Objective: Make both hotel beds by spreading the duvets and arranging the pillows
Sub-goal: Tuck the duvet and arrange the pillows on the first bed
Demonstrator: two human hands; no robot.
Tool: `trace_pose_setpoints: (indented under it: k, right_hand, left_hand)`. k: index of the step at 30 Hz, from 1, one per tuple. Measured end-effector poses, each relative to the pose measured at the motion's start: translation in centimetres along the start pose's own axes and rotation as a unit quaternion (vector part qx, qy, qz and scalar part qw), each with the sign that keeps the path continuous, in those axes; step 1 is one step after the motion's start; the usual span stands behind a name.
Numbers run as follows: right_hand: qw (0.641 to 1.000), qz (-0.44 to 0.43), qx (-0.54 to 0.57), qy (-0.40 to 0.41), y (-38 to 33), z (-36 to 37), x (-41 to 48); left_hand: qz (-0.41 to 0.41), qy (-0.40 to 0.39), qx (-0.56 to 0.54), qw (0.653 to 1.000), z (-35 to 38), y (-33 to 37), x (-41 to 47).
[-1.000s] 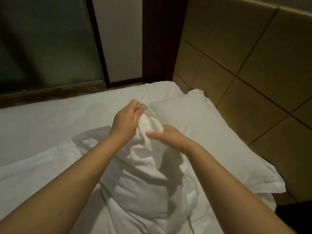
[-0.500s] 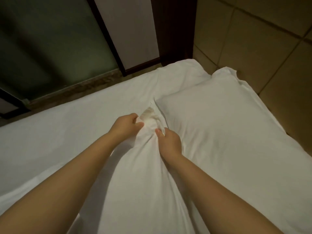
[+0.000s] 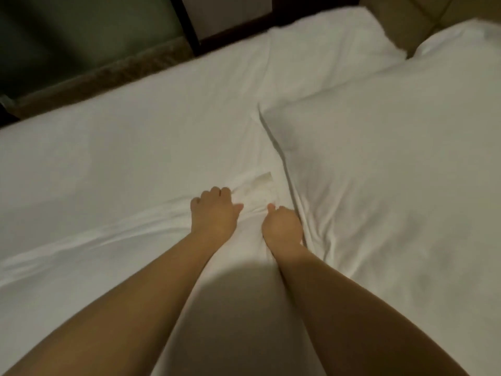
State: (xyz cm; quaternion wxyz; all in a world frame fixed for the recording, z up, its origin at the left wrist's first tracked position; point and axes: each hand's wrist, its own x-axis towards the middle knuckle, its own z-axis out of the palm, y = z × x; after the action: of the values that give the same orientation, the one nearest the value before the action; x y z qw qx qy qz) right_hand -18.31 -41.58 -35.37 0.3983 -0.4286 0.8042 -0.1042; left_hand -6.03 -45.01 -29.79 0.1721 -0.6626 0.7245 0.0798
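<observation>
A white bed sheet [image 3: 122,137] covers the mattress across the left and middle of the view. A large white pillow [image 3: 393,164] lies on the right, its far end against the tan padded headboard [image 3: 395,20]. The white duvet [image 3: 238,308] runs up from the near edge between the two forearms, and its bunched corner lies on the sheet just beside the pillow's left edge. The left hand [image 3: 214,210] and right hand [image 3: 282,226], close together with fingers curled, each grip the gathered corner fabric. A small yellowish patch [image 3: 264,179] shows just beyond them.
</observation>
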Motion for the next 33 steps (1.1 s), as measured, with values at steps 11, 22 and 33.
trace_pose_setpoints:
  k: [11,22,33]
  right_hand:
    - [0.997,-0.023,-0.023,-0.075,0.2,0.9,2.1]
    - [0.977,-0.173,-0.050,0.113,-1.8,-4.8,-12.8]
    - [0.922,-0.345,-0.173,0.041,-5.7,-2.7,-37.3]
  left_hand:
    - [-0.015,-0.022,-0.112,0.993,4.6,-0.7,4.4]
    - [-0.045,0.105,-0.142,0.983,-3.1,-2.1,-14.1]
    - [-0.178,0.101,-0.137,0.969,-8.1,-11.3,-36.9]
